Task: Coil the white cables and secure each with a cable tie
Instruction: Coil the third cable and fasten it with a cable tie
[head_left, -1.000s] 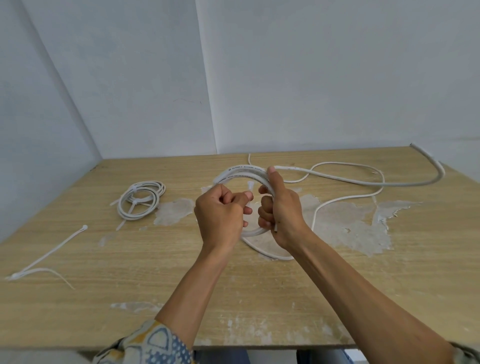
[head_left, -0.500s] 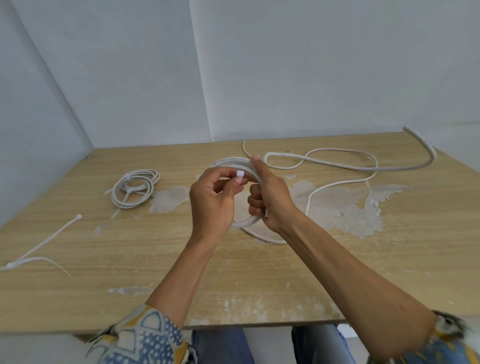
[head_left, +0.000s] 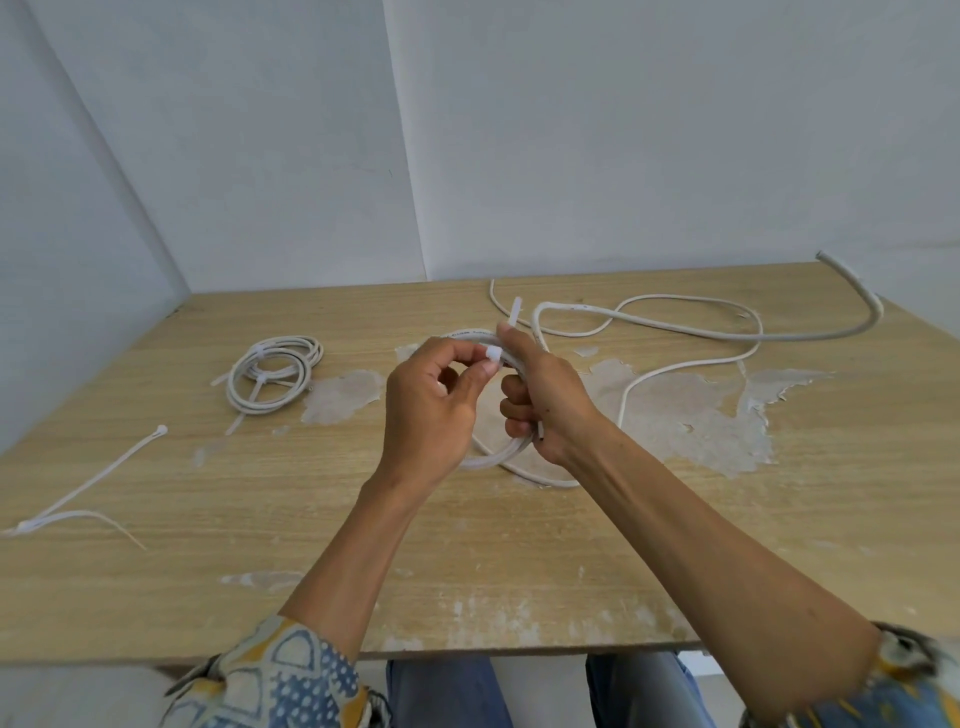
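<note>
Above the middle of the wooden table (head_left: 156, 571), my right hand (head_left: 545, 400) grips a coil of white cable (head_left: 498, 457), fingers wrapped around its strands. My left hand (head_left: 431, 410) pinches the head of a white cable tie (head_left: 493, 356) against the coil's top; the tie's tail (head_left: 514, 312) sticks up past my right fingertips. A finished coil (head_left: 270, 379), bound with ties, lies at the left. A long loose white cable (head_left: 675, 322) snakes across the table's far right.
Two spare cable ties (head_left: 88, 488) lie near the left edge. Patches of peeled surface (head_left: 691, 415) mark the table's middle and right. Grey walls close the back and left sides. The table's front edge runs just above my knees.
My hands and the coil have lifted slightly. The tie's tail now pokes up beyond my right fingers, and my left fingers have shifted to pinch its head.
</note>
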